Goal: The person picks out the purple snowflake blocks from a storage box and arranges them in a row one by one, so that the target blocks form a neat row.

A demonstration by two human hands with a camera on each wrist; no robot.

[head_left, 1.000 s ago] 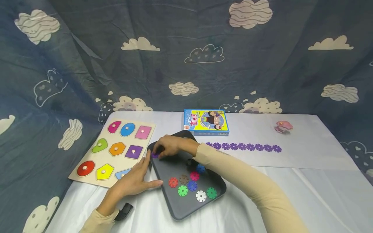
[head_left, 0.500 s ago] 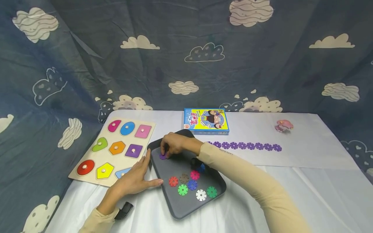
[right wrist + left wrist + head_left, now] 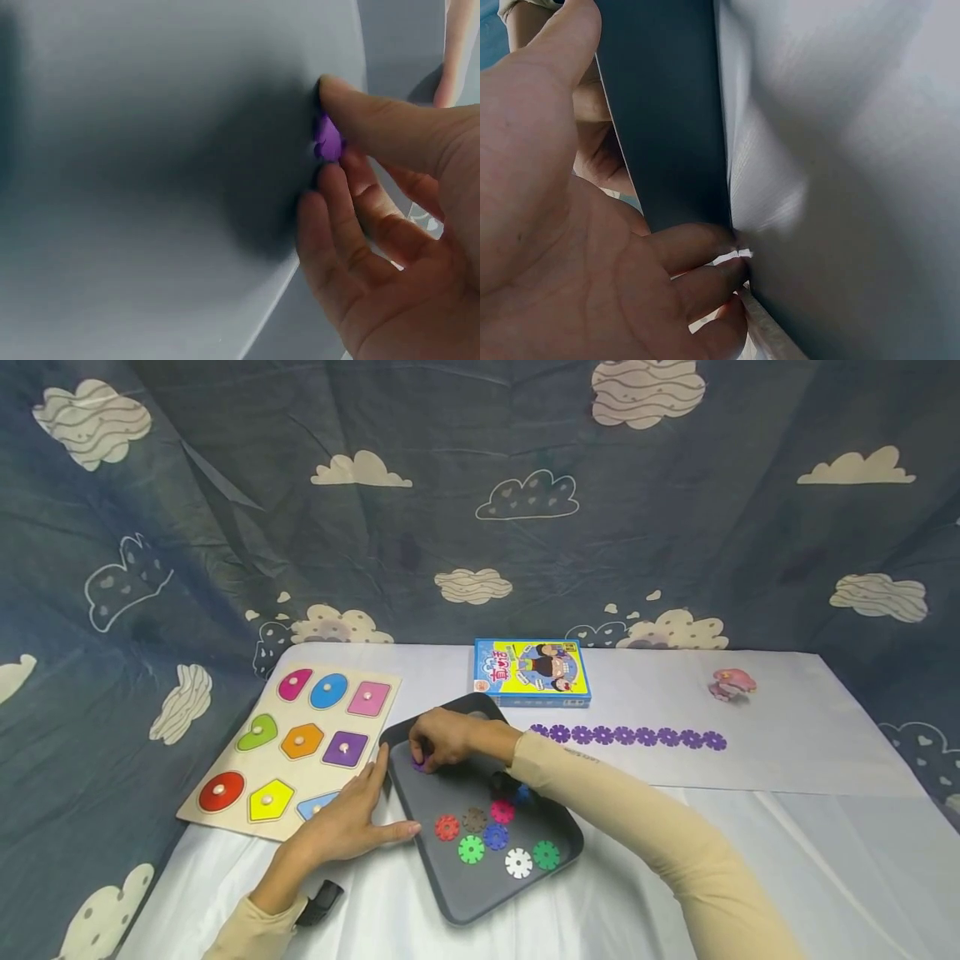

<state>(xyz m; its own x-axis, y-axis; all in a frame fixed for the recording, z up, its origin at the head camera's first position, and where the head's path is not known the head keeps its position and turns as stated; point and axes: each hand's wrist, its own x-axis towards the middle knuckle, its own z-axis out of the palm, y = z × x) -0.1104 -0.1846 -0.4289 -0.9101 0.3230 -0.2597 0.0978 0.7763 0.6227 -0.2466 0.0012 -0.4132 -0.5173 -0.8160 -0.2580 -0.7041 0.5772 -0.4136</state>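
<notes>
A purple notched plastic disc (image 3: pixel 330 139) is pinched between the thumb and fingers of my right hand (image 3: pixel 446 735), low over the far left part of the dark grey tray (image 3: pixel 450 885). My fingers cover much of it. In the tray's near half lie several more notched discs, among them a red disc (image 3: pixel 447 827), a white disc (image 3: pixel 518 863) and a dark green disc (image 3: pixel 547 855). My left hand (image 3: pixel 341 827) rests along the tray's left side, fingers extended and thumb at the rim. From the left wrist, the fingers touch the tray's outer wall (image 3: pixel 667 112).
Behind the tray, a row of joined purple discs (image 3: pixel 625 736) runs to the right. A wooden shape puzzle board (image 3: pixel 288 752) lies at the left, close to my left hand. A blue and yellow box (image 3: pixel 531 672) and a small pink toy (image 3: pixel 732 684) stand farther back.
My right hand has shifted a little to the right from the tray's left corner, bringing the purple disc with it. The left hand has stayed in place.
</notes>
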